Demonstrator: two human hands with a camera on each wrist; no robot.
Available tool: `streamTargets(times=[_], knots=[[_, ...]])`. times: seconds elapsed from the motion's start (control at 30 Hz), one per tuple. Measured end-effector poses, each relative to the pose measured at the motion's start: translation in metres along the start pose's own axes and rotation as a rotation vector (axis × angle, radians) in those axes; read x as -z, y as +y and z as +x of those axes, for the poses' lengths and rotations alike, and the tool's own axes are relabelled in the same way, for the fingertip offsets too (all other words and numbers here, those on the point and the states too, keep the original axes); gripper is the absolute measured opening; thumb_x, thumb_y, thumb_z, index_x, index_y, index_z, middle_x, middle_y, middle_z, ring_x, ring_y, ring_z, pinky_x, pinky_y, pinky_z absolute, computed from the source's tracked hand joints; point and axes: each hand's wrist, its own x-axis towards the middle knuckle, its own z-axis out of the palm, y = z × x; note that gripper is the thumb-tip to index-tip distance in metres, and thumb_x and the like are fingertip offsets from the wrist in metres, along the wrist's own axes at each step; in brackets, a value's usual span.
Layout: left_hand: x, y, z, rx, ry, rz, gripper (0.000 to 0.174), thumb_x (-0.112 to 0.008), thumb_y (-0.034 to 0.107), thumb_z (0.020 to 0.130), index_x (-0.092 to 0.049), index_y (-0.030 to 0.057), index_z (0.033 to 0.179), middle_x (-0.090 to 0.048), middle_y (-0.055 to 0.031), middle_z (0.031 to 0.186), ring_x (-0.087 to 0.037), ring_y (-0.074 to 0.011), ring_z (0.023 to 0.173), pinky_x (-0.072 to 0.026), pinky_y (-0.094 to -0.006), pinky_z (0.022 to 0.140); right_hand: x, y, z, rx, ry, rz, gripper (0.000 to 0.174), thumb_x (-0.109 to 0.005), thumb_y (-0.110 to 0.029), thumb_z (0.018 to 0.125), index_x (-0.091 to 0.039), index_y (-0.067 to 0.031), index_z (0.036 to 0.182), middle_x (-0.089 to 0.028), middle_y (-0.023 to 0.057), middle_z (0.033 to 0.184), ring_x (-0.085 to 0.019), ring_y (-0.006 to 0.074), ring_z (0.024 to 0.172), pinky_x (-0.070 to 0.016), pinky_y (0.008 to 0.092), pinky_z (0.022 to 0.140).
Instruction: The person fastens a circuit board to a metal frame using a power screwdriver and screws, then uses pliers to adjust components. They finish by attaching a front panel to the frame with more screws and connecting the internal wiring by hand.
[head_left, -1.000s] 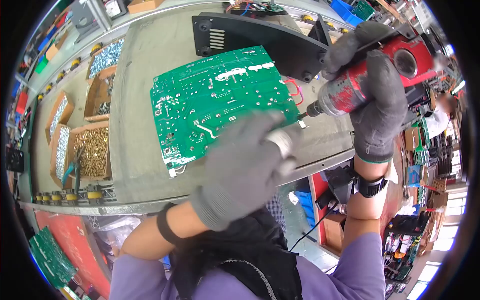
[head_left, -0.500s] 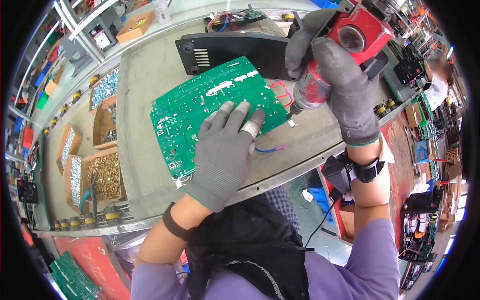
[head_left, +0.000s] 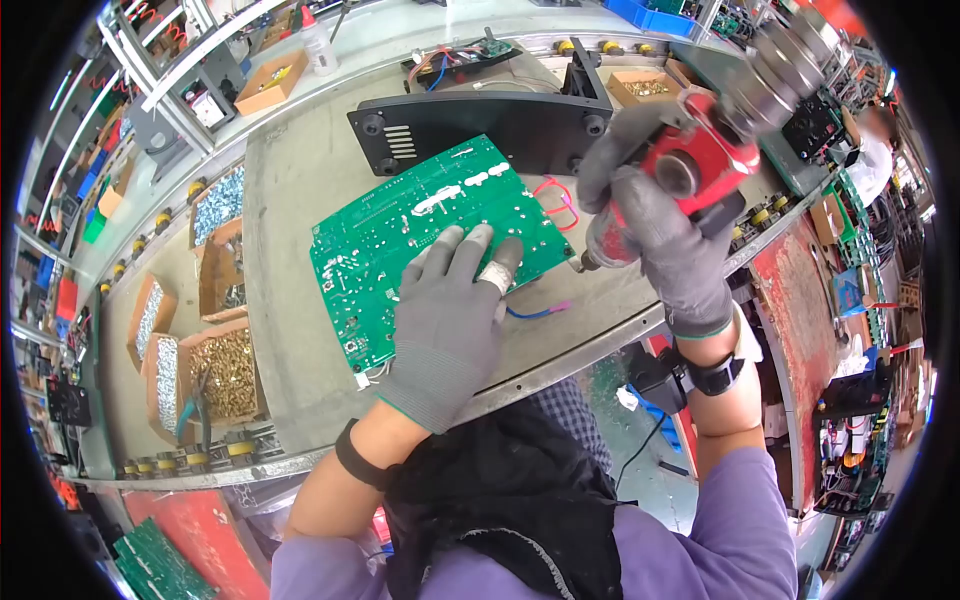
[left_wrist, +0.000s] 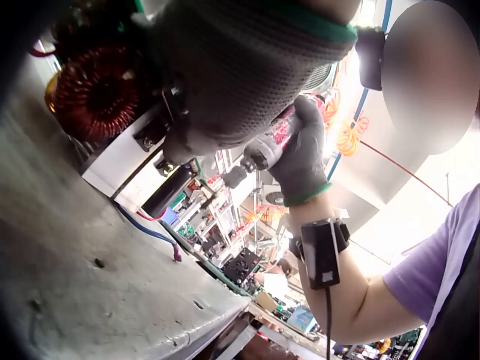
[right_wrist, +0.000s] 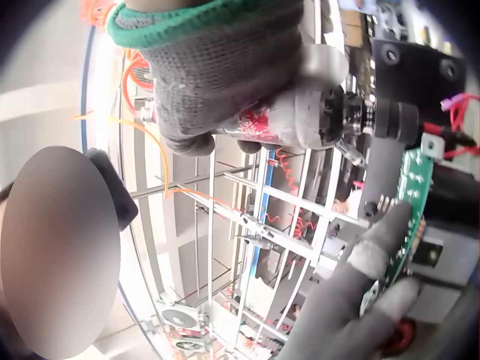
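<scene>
Well, right hand (head_left: 668,240) grips red drill (head_left: 725,160); left hand (head_left: 447,315) (fingers outstretched) touches circuit board (head_left: 400,232).

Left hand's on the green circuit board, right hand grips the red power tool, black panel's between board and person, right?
Not quite: the head view shows the black panel on the far side of the green circuit board. The rest holds.

In the head view, a part of the green board (head_left: 400,225) is covered by the left grip (head_left: 450,325). The red tool (head_left: 715,155) is partly hidden by the right grip (head_left: 662,235); the metal piece (head_left: 775,75) above is blurred. The brass-coloured pieces (head_left: 222,370) are too small to be identified.
</scene>
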Motion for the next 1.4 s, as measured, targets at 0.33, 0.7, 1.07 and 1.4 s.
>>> streamTargets(times=[0.33, 0.7, 1.07, 1.4], knots=[[0.001, 0.003, 0.000, 0.025, -0.047, 0.018, 0.057, -0.068, 0.011, 0.077, -0.056, 0.0170, 0.132, -0.052, -0.0123, 0.132, -0.049, -0.0353, 0.121, -0.0401, -0.0482, 0.096, 0.014, -0.005, -0.009, 0.059, 0.047, -0.069, 0.025, -0.058, 0.002, 0.084, -0.055, -0.0001, 0.109, -0.062, 0.0089, 0.080, -0.059, 0.0135, 0.069, -0.0497, 0.0297, 0.059], [0.013, 0.003, 0.003, -0.023, -0.075, 0.004, 0.056, -0.067, 0.017, 0.080, -0.054, 0.0129, 0.134, -0.052, -0.0171, 0.131, -0.050, -0.0386, 0.119, -0.0417, -0.0471, 0.097, 0.067, -0.011, -0.010, -0.002, 0.298, -0.243, 0.031, -0.067, 0.000, 0.084, -0.056, -0.0004, 0.113, -0.063, 0.0042, 0.087, -0.060, 0.0114, 0.073, -0.0485, 0.0257, 0.063], [0.041, -0.168, 0.036, 0.638, -0.409, -0.390, 0.051, -0.060, 0.042, 0.091, -0.059, 0.0044, 0.125, -0.065, -0.0140, 0.103, -0.064, -0.0193, 0.082, -0.0525, -0.0345, 0.074, 0.361, 0.034, -0.130, -0.618, -0.011, -1.626, 0.049, -0.077, -0.026, 0.072, -0.056, -0.0081, 0.113, -0.062, 0.0183, 0.108, -0.059, 0.0379, 0.101, -0.0480, 0.0473, 0.083], [0.014, -0.154, 0.061, 0.590, -0.473, -0.454, 0.052, -0.055, 0.050, 0.092, -0.067, -0.0010, 0.093, -0.066, -0.0148, 0.075, -0.062, -0.0196, 0.061, -0.0490, -0.0342, 0.065, 0.127, 0.033, 0.026, 0.049, -0.050, -1.337, 0.042, -0.073, -0.016, 0.079, -0.060, -0.0076, 0.118, -0.058, 0.0136, 0.117, -0.054, 0.0331, 0.111, -0.0439, 0.0407, 0.094]])
